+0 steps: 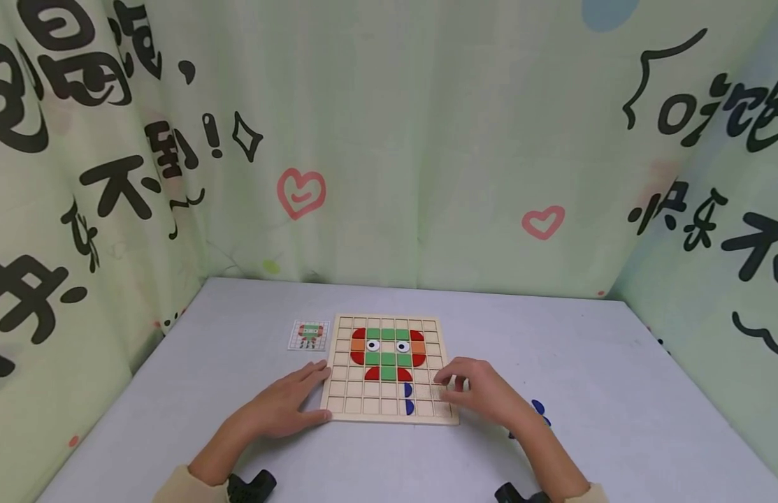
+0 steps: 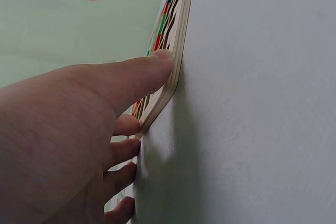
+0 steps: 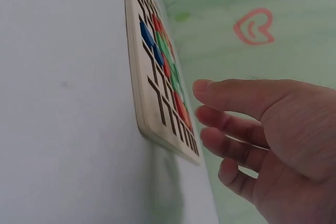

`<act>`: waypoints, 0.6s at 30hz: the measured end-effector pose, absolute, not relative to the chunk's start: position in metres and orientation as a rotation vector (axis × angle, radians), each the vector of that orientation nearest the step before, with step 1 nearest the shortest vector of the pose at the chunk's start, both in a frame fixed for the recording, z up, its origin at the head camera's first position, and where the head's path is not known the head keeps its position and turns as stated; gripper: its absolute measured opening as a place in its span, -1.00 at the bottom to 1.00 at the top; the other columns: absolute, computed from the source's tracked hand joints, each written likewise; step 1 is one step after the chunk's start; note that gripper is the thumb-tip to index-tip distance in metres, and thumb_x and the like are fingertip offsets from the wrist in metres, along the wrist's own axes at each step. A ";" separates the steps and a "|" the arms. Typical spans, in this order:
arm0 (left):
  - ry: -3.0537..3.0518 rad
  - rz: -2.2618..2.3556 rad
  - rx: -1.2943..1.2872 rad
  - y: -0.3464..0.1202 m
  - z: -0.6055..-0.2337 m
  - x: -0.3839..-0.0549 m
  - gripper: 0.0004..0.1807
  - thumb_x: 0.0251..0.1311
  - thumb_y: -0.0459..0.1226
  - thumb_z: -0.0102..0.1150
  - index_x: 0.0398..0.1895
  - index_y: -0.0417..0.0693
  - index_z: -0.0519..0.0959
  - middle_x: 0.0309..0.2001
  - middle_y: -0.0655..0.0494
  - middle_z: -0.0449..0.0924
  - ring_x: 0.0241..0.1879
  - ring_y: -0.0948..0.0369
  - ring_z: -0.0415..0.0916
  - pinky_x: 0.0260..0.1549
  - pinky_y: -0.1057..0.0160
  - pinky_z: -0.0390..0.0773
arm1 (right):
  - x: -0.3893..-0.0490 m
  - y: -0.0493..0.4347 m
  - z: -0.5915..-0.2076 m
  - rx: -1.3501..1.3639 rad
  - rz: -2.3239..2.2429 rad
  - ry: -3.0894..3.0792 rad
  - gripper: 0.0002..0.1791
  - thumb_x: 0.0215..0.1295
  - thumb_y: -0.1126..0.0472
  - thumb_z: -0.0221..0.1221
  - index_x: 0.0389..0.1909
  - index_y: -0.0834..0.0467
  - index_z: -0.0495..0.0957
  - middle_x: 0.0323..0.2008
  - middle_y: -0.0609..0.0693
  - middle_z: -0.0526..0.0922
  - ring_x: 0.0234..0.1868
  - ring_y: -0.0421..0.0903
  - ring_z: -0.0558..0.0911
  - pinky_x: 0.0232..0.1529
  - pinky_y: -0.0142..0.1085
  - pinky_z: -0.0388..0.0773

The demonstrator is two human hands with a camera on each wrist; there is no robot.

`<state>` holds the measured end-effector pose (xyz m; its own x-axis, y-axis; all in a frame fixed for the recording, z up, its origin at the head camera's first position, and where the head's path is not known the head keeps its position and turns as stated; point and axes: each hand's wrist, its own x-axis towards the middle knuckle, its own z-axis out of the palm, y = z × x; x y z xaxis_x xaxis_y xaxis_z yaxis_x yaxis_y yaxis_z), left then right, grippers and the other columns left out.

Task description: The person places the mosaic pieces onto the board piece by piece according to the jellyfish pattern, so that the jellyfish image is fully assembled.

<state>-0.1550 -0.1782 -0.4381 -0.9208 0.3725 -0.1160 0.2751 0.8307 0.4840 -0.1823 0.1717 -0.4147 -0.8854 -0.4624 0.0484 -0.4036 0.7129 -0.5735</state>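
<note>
A wooden grid board (image 1: pixel 371 405) lies on the table, bearing red, green and orange pieces and two round eye pieces. Two blue half-round pieces (image 1: pixel 409 406) sit one below the other in its lower part. My left hand (image 1: pixel 282 405) rests against the board's left side; in the left wrist view its thumb (image 2: pixel 152 69) touches the rim. Over the right edge hovers my right hand (image 1: pixel 479 391), its fingers loosely bent. The right wrist view shows nothing between thumb and fingers (image 3: pixel 223 140), apart from the board.
A small picture card (image 1: pixel 293 342) with a similar coloured figure lies left of the board. Several loose blue pieces (image 1: pixel 538 406) lie by my right forearm, which partly hides them. A printed curtain (image 1: pixel 420 175) surrounds the white table (image 1: pixel 256 307).
</note>
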 end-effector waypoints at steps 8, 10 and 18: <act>2.794 0.709 0.521 -0.174 -0.441 -0.157 -0.15 0.15 0.12 0.23 0.45 -0.02 0.23 0.50 0.05 0.11 0.49 -0.02 0.06 0.40 -0.11 0.20 | -0.177 0.213 -0.413 -0.592 -0.915 2.888 -0.82 0.15 0.23 0.33 -0.19 0.06 0.68 -0.27 -0.16 0.66 -0.35 -0.29 0.48 -0.39 -0.45 0.49; 2.800 0.687 0.500 -0.174 -0.442 -0.158 -0.15 0.14 0.13 0.24 0.45 0.01 0.23 0.51 0.07 0.11 0.49 0.00 0.07 0.40 -0.11 0.21 | -0.174 0.222 -0.415 -0.581 -0.925 2.903 -0.82 0.14 0.23 0.33 -0.21 0.06 0.68 -0.27 -0.15 0.67 -0.36 -0.32 0.49 -0.39 -0.45 0.49; 2.809 0.690 0.482 -0.177 -0.444 -0.158 -0.15 0.13 0.12 0.26 0.44 0.01 0.25 0.50 0.06 0.12 0.49 -0.01 0.08 0.39 -0.11 0.22 | -0.164 0.247 -0.422 -0.492 -0.924 2.959 -0.80 0.06 0.24 0.39 -0.25 0.05 0.68 -0.30 -0.15 0.66 -0.42 -0.36 0.46 -0.40 -0.46 0.47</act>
<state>-0.1578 -0.1772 -0.4440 -0.9247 0.3605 -0.1223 0.2629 0.8371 0.4797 -0.1645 0.2466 -0.4221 -0.9508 -0.2965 0.0900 -0.2951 0.7776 -0.5552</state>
